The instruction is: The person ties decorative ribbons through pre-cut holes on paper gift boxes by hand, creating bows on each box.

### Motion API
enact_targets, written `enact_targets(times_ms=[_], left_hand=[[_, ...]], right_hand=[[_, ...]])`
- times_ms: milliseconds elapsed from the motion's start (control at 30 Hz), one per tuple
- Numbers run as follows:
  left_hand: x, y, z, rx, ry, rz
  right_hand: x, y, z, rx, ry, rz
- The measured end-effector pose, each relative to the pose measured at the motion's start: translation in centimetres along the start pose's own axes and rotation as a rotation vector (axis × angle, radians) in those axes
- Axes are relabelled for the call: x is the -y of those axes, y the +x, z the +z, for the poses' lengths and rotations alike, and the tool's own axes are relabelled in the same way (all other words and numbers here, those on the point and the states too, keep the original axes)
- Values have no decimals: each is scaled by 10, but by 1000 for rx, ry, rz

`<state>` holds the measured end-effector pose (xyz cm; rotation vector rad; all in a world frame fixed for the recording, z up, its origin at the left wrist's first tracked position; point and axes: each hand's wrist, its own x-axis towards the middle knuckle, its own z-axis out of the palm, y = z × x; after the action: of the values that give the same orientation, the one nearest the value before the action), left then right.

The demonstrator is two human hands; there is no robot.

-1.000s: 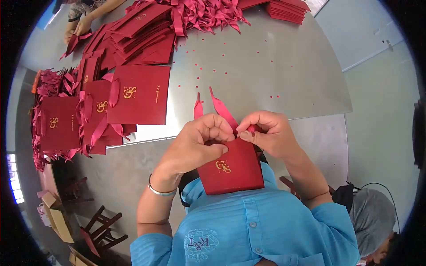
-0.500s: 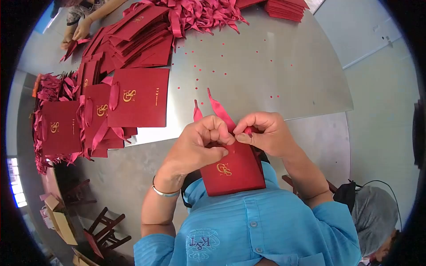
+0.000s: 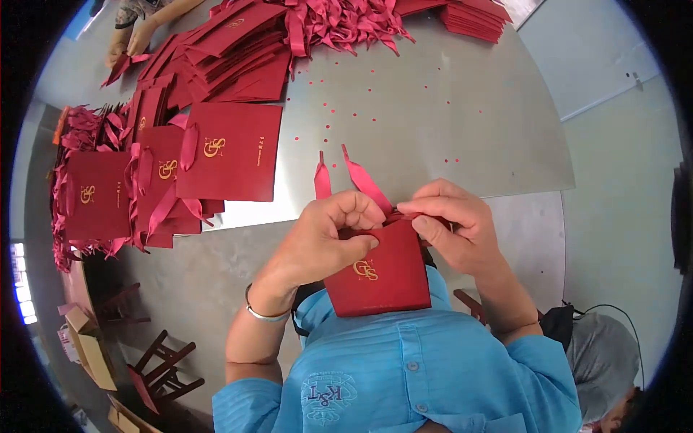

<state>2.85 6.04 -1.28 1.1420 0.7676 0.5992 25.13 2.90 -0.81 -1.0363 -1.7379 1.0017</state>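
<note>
Holding one red paper bag (image 3: 382, 292) by its top edge, the left hand (image 3: 317, 234) is keeping its thumb on the front and its fingers curled; a silver bracelet (image 3: 267, 315) is circling the wrist. At the bag's upper right, the right hand (image 3: 456, 225) is bringing thumb and fingertips close together; whether they are gripping ribbon or paper, one cannot tell. The bag is sitting just before the blue shirt (image 3: 361, 368), its gold lettering showing. Two pink ribbons (image 3: 368, 187) are extending past its top toward the metal table (image 3: 505, 130). Small red dots (image 3: 374, 120) are lying scattered there. Finished-looking bags (image 3: 249, 155) with ribbon handles are overlapping at left; flat bags (image 3: 245, 65) are lying stacked beyond them. Loose ribbons (image 3: 346, 22) are heaping at the far edge, another flat stack (image 3: 473, 22) lying rightward. A co-worker's hand (image 3: 141, 40) is touching a red piece at upper left.
</note>
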Motion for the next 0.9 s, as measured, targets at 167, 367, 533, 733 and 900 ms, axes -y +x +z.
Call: enact_targets(times_ms=[167,367,533,733,900], left_hand=[[-5,-1,1,9,77,-18],[-1,-2,2,-1,134,26],[-1,-2,5,-74,179,32],[2,0,4,-73,188,13],[4,1,1,-67,168,-2]], right_hand=[[6,0,3,-65,-244,-197],[10,-4,8,-108,-180,-161],[13,-5,12,-73,-274,-192],[9,-5,19,-36,-397,-305],[11,-1,27,-56,-522,-412]])
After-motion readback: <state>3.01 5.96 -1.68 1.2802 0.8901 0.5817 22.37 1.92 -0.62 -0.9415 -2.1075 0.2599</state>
